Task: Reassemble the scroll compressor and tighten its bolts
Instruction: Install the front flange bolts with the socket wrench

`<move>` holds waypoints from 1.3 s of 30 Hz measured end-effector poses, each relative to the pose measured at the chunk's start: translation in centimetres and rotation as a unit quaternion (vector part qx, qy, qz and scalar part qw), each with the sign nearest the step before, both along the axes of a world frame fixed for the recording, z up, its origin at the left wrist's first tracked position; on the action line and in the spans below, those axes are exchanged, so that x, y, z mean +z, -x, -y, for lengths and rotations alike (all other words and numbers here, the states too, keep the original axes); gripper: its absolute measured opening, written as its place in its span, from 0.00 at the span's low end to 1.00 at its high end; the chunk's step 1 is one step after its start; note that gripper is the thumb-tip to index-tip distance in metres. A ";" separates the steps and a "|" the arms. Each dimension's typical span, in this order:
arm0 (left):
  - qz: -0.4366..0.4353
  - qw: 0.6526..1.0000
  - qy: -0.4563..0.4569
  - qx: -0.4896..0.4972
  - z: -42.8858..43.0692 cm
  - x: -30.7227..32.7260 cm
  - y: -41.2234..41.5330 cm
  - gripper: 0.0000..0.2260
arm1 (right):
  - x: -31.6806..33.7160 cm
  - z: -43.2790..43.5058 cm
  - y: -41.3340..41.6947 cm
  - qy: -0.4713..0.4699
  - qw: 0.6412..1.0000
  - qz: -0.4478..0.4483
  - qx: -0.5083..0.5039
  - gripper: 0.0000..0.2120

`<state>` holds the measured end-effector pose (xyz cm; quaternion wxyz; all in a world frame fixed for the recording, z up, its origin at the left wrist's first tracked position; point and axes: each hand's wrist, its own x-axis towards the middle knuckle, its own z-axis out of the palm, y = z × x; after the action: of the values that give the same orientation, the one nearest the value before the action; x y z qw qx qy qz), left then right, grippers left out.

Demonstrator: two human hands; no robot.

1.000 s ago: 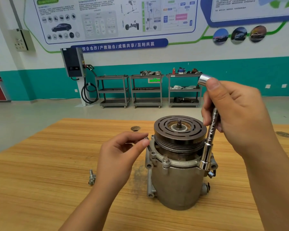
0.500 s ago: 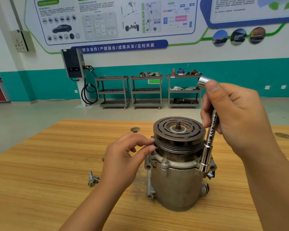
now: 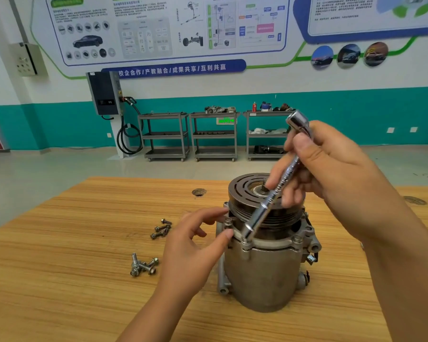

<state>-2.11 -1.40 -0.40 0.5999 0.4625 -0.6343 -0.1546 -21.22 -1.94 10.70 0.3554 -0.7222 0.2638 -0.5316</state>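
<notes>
Wooden table point(image 3: 59, 280), bolts point(image 3: 143, 266) in 2 piles beside the compressor point(image 3: 262, 275); my right hand point(image 3: 331, 174) grips the wrench point(image 3: 265, 211), left hand point(image 3: 193, 243) spread.

This is an automotive training workshop: below the car-diagram wall poster point(image 3: 158, 30) stand 3 metal parts carts point(image 3: 214, 133) and a charging station point(image 3: 104, 93).

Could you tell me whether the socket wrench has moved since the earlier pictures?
Yes, against the compressor the socket wrench has swung its lower end from the right flange leftward to a front bolt.
</notes>
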 end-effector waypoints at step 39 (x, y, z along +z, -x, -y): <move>-0.222 0.967 -0.074 -0.096 0.9 -2.1 1.9 0.12 | 3.7 1.8 -4.9 0.080 0.961 -0.226 -0.139 0.08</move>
<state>-4.06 -2.31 -2.54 0.6721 0.3964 -0.5135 -0.3571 -16.32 -3.72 14.42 0.1505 -0.8055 0.3919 -0.4183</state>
